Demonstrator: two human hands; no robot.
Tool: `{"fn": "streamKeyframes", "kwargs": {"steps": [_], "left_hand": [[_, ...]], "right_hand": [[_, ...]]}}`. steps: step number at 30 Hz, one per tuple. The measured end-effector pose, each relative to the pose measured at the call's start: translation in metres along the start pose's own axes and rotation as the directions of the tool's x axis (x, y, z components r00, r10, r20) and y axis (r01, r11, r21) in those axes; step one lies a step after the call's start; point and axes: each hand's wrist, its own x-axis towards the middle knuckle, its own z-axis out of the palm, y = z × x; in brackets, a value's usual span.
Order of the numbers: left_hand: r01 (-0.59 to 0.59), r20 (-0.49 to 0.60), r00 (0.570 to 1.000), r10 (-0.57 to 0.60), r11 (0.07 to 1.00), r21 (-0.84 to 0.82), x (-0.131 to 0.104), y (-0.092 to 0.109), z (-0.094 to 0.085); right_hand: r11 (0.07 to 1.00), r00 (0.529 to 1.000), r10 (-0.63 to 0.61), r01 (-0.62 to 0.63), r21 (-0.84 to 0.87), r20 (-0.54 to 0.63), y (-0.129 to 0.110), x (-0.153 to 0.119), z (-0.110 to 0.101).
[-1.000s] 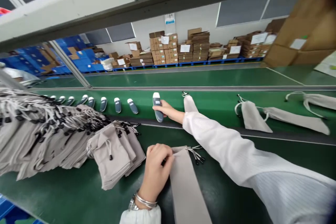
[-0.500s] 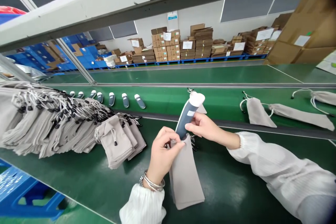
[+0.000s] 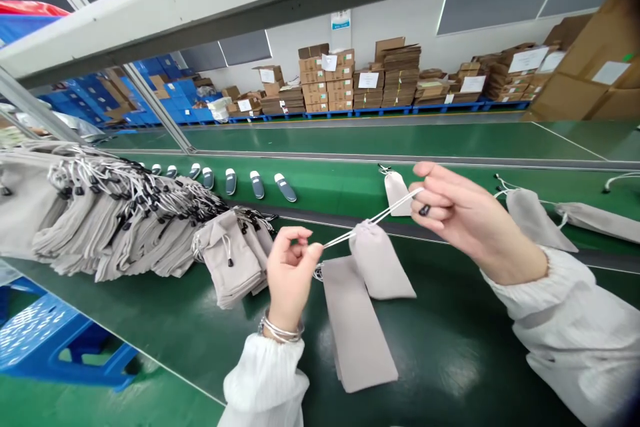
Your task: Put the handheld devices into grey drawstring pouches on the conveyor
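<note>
My left hand (image 3: 293,267) pinches one end of a white drawstring (image 3: 387,212), and my right hand (image 3: 457,220) holds the other end, with a black cord stopper between its fingers. The cord is stretched between them. From it hangs a grey pouch (image 3: 383,263), its neck gathered closed and its body bulging; its contents are hidden. Under and left of the pouch, a stack of flat grey pouches (image 3: 357,327) lies on the green table (image 3: 440,360). No slipper shows in either hand.
Grey pouches are heaped at left (image 3: 125,220), beside a smaller pile (image 3: 233,260). Several blue-and-white slippers (image 3: 285,187) line the green belt (image 3: 330,190). Filled-looking pouches lie farther right (image 3: 537,217). A metal beam (image 3: 200,0) crosses above; a blue stool (image 3: 55,340) stands lower left.
The rolled slipper is out of sight. A bulging, cinched pouch now hangs from the cord between my hands. My right hand has moved right and up, and the view has shifted slightly.
</note>
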Motion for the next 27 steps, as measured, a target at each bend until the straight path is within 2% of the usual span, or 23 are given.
{"fn": "streamKeyframes", "kwargs": {"steps": [2, 4, 5, 6, 7, 8, 10, 12, 13, 15, 17, 19, 21, 24, 27], "left_hand": [[-0.077, 0.112, 0.992, 0.055, 0.975, 0.209, -0.005, -0.013, -0.001], [-0.163, 0.224, 0.971, 0.078, 0.907, 0.389, -0.010, -0.028, -0.002], [-0.200, 0.272, 0.959, 0.079, 0.868, 0.455, -0.013, -0.035, -0.002], [-0.230, 0.315, 0.947, 0.069, 0.830, 0.508, -0.015, -0.042, -0.003], [-0.253, 0.351, 0.935, 0.054, 0.796, 0.550, -0.016, -0.047, -0.003], [-0.268, 0.378, 0.925, 0.036, 0.767, 0.583, -0.017, -0.052, -0.004], [-0.283, 0.408, 0.913, 0.006, 0.728, 0.624, -0.017, -0.056, -0.005], [-0.304, 0.427, 0.904, 0.004, 0.708, 0.637, -0.015, -0.057, -0.006], [-0.323, 0.439, 0.899, 0.014, 0.698, 0.639, -0.015, -0.056, -0.006], [-0.374, 0.471, 0.881, 0.046, 0.679, 0.632, -0.015, -0.052, -0.007], [-0.407, 0.505, 0.860, 0.071, 0.694, 0.594, -0.015, -0.049, -0.008], [-0.380, 0.508, 0.858, 0.080, 0.764, 0.522, -0.017, -0.046, -0.010], [-0.283, 0.460, 0.885, 0.069, 0.865, 0.415, -0.017, -0.044, -0.012], [-0.110, 0.358, 0.934, 0.020, 0.966, 0.234, -0.014, -0.040, -0.015], [-0.021, 0.297, 0.955, -0.020, 0.991, 0.134, -0.009, -0.035, -0.014]], "right_hand": [[0.978, 0.976, -0.199, 0.192, -0.085, -0.092, -0.002, 0.019, 0.004], [0.879, 0.893, -0.428, 0.375, -0.293, -0.139, 0.009, 0.049, 0.011], [0.808, 0.855, -0.505, 0.421, -0.413, -0.115, 0.018, 0.068, 0.015], [0.734, 0.842, -0.536, 0.429, -0.526, -0.061, 0.030, 0.088, 0.021], [0.659, 0.855, -0.519, 0.409, -0.631, 0.012, 0.045, 0.109, 0.028], [0.584, 0.892, -0.443, 0.363, -0.726, 0.090, 0.061, 0.130, 0.036], [0.436, 0.964, -0.195, 0.252, -0.864, 0.182, 0.097, 0.167, 0.056], [0.347, 0.984, 0.020, 0.160, -0.924, 0.178, 0.131, 0.197, 0.079], [0.332, 0.984, 0.081, 0.123, -0.935, 0.158, 0.146, 0.209, 0.090], [0.348, 0.986, 0.125, 0.058, -0.936, 0.108, 0.169, 0.226, 0.108], [0.378, 0.986, 0.158, -0.006, -0.926, 0.058, 0.182, 0.236, 0.118], [0.438, 0.981, 0.190, -0.045, -0.898, 0.044, 0.186, 0.239, 0.118], [0.524, 0.976, 0.208, -0.055, -0.850, 0.065, 0.181, 0.234, 0.110], [0.641, 0.977, 0.190, -0.047, -0.766, 0.099, 0.162, 0.204, 0.089], [0.777, 0.983, 0.123, -0.009, -0.629, 0.137, 0.135, 0.150, 0.066]]}}
